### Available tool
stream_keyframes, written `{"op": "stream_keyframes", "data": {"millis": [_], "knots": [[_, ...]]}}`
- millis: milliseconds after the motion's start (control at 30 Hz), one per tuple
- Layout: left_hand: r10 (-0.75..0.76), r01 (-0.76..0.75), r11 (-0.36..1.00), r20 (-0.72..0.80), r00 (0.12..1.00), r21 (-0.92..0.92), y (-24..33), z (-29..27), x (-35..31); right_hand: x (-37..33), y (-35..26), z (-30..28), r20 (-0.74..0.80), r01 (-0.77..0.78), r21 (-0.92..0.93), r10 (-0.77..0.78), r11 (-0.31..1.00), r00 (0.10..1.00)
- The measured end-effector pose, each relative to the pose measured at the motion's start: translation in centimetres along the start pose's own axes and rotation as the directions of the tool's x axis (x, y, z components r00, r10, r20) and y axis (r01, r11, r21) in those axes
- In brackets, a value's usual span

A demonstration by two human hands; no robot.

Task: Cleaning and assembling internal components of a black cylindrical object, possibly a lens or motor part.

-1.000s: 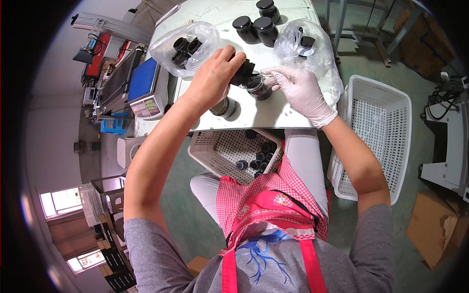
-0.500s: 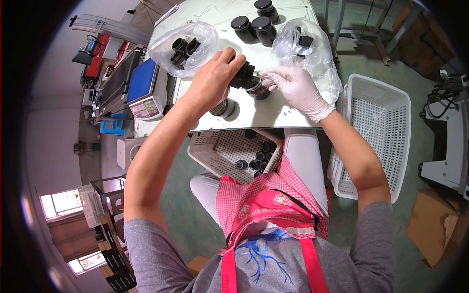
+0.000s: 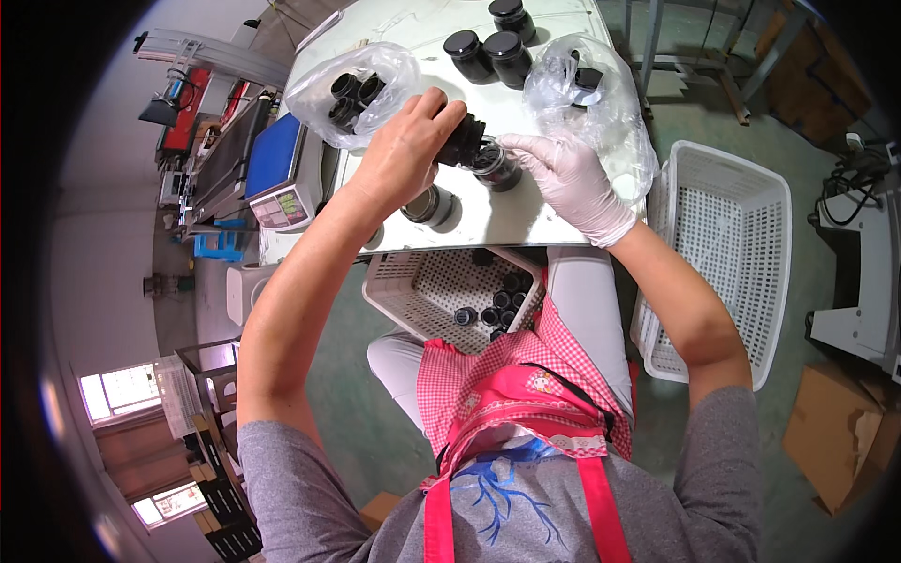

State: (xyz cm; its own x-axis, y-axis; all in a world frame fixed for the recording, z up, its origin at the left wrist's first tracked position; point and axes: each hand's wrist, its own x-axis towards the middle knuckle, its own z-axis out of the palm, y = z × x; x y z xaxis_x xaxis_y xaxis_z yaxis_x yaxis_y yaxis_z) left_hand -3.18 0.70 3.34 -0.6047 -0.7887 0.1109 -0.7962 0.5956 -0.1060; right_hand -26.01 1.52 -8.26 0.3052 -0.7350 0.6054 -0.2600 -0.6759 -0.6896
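Observation:
My bare left hand (image 3: pixel 405 150) is closed round a black jar (image 3: pixel 461 141), which tilts with its mouth toward the right. Just below that mouth, an open jar with dark contents (image 3: pixel 497 173) stands upright on the white table (image 3: pixel 394 233). My right hand (image 3: pixel 568 174), in a thin white glove, is at that jar's right side with thumb and fingertips pinched together by its rim. Whatever they hold, if anything, is too small to make out. A second open jar (image 3: pixel 429 206) stands nearer the table's front edge, partly under my left wrist.
Several black-lidded jars (image 3: pixel 508 58) stand at the back. Clear plastic bags with black jars lie left (image 3: pixel 399 75) and right (image 3: pixel 619 122). A scale (image 3: pixel 282 197) stands at left. One white basket (image 3: pixel 394 296) with small jars sits under the table edge, another basket (image 3: pixel 723 272) at right.
My left hand and the tilted jar have shifted slightly left. My right hand has moved slightly down and right, its fingertips still by the jar rim.

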Motion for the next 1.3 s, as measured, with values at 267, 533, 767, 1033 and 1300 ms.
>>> {"op": "stream_keyframes", "data": {"millis": [267,533,767,1033,1300], "knots": [[-0.02,0.02,0.999,0.012,1.0,0.042,-0.5,-0.4,-0.4,-1.3,-0.2,-1.1,0.035,-0.222,0.234,0.22,0.947,0.975],[0.014,-0.013,0.999,-0.025,1.0,0.037,0.0,-0.1,0.2,0.8,0.5,0.5,-0.067,-0.033,0.148,0.043,0.989,0.997],[0.0,0.0,1.0,0.011,1.0,0.014,0.0,0.0,0.2,-0.9,0.8,0.1,-0.077,0.028,-0.062,-0.032,0.998,0.996],[-0.017,0.017,1.0,0.017,1.0,0.007,-0.2,0.1,-0.1,-0.1,-0.4,0.6,-0.099,-0.053,0.176,0.071,0.983,0.993],[-0.045,0.046,0.999,0.052,0.998,-0.007,-0.3,-0.2,0.0,-0.4,0.4,1.3,-0.156,0.153,-0.255,-0.197,0.955,0.968]]}}
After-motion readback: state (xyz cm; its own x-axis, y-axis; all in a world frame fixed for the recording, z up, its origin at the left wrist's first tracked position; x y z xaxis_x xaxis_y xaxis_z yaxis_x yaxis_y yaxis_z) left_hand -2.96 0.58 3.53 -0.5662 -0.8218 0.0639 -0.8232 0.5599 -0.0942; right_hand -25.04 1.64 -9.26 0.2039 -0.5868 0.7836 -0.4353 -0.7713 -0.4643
